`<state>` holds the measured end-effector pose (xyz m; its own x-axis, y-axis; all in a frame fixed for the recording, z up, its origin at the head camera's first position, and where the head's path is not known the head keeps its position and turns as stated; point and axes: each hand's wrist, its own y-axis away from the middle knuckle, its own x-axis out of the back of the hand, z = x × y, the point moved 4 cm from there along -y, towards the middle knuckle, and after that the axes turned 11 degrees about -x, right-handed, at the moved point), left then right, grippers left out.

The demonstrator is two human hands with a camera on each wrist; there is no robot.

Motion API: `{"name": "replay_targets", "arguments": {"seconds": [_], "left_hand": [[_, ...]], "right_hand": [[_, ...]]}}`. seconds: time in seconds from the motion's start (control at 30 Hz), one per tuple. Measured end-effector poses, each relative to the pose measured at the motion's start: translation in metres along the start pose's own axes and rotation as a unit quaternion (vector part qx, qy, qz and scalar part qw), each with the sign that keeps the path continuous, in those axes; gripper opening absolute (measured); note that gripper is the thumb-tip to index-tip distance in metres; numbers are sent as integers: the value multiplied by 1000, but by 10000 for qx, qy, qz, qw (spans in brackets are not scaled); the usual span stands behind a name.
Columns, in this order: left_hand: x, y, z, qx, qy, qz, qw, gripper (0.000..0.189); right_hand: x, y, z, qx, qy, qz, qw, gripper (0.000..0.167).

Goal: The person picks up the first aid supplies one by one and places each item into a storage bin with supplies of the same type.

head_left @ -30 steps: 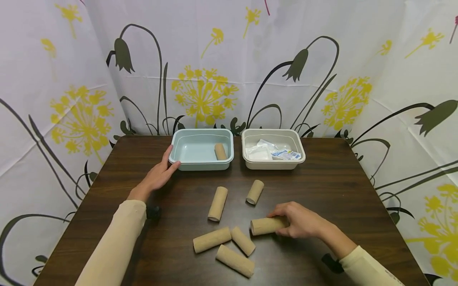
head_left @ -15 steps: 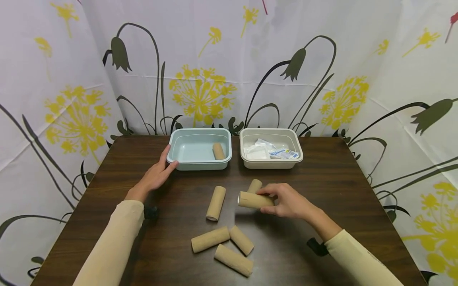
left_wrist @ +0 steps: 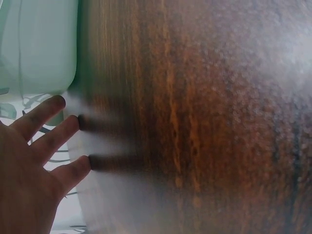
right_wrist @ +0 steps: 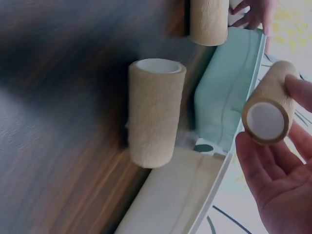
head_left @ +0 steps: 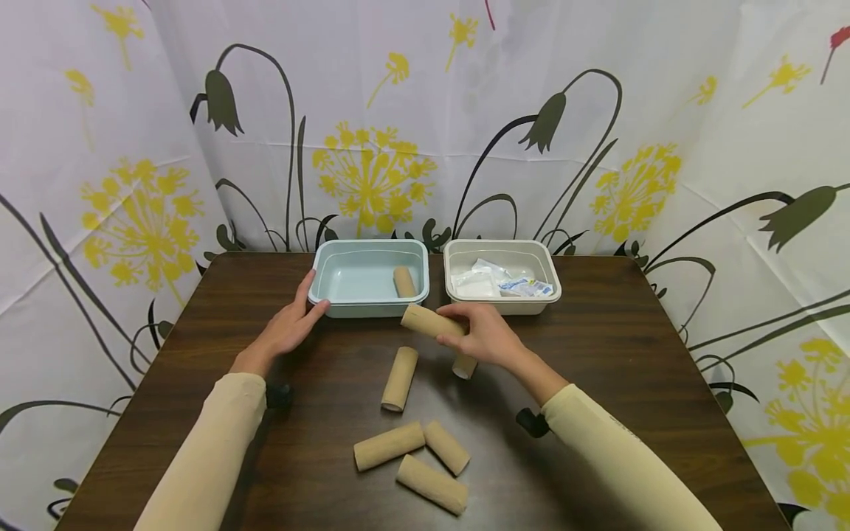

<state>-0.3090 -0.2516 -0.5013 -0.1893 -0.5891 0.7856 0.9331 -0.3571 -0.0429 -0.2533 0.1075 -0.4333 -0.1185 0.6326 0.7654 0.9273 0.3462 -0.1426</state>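
My right hand (head_left: 488,335) pinches a cardboard tube (head_left: 430,321) between thumb and fingers, above the table and just in front of the light blue bin (head_left: 345,303). In the right wrist view the held tube (right_wrist: 265,107) shows its open end. My left hand (head_left: 287,330) rests with fingers spread at the left side of the blue bin, thumb on its rim. One cardboard tube (head_left: 403,282) lies inside that bin. Another tube (head_left: 465,366) is partly hidden under my right hand. Several more tubes, such as one tube (head_left: 400,379) standing apart, lie on the table.
To the right of the blue bin stands a beige bin (head_left: 505,304) holding clear and printed plastic packets (head_left: 524,286). Both bins sit near the back edge of the dark wooden table (head_left: 598,332). A flowered curtain (head_left: 372,88) hangs behind it.
My right hand has lifted a tube off the table and carried it forward and left toward the blue bin. The left hand stays at the bin's side.
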Motion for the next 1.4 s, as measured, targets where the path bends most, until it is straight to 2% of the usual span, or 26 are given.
{"name": "replay_targets", "arguments": {"seconds": [0.27, 0.37, 0.47, 0.6, 0.77, 0.9, 1.1, 1.23, 1.4], "left_hand": [[-1, 0, -1, -4, 11, 6, 10000, 78], [-1, 0, 0, -1, 24, 2, 10000, 78], [-1, 0, 1, -8, 39, -7, 10000, 78], [-1, -1, 2, -40, 77, -3, 10000, 78], [-3, -2, -1, -23, 100, -8, 9999, 78], [-3, -3, -3, -2, 90, -8, 10000, 78], [-4, -4, -4, -28, 81, 22, 10000, 78], [-4, -3, -4, -5, 56, 15, 10000, 77], [-3, -2, -3, 18, 66, 7, 10000, 77]], "right_hand": [[-11, -31, -5, -618, -52, 248, 9978, 39], [-15, -39, -7, -665, 98, 354, 9971, 40], [-18, -47, -10, -494, 375, 461, 9970, 41], [-22, -54, -15, -23, 807, 707, 9942, 41], [-29, -64, -19, 536, 1342, 873, 9856, 41], [-37, -72, -23, 814, 1567, 886, 9803, 41], [-50, -81, -29, 1086, 2100, 935, 9671, 36], [-56, -84, -33, 1099, 2005, 972, 9687, 35], [-62, -87, -35, 1068, 1782, 807, 9748, 36]]}}
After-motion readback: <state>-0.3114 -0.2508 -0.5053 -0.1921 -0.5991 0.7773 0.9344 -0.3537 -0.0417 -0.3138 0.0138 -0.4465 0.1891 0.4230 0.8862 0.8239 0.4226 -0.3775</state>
